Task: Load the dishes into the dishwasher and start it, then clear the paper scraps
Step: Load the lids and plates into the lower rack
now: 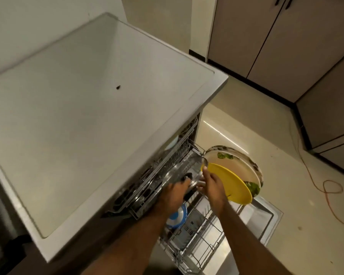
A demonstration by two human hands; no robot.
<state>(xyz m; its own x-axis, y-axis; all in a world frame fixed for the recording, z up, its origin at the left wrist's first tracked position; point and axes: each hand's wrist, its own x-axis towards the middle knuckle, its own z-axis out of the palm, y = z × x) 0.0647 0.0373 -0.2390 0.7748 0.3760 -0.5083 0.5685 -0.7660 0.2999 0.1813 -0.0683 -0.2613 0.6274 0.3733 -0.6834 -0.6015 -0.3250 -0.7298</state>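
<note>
The dishwasher stands open, its lower rack pulled out over the lowered door. My right hand grips a tilted stack of plates by its left edge: a yellow plate in front, a cream plate with green leaves behind it, and a patterned plate at the back. The stack hangs above the lower rack. My left hand reaches into the upper rack, fingers curled on the rim of a clear glass dish; the view is blurred there. A blue plate stands in the lower rack.
A white worktop over the dishwasher fills the left, with a small dark speck on it. An orange cable loops across the cream floor at right. Brown cabinets line the far and right walls.
</note>
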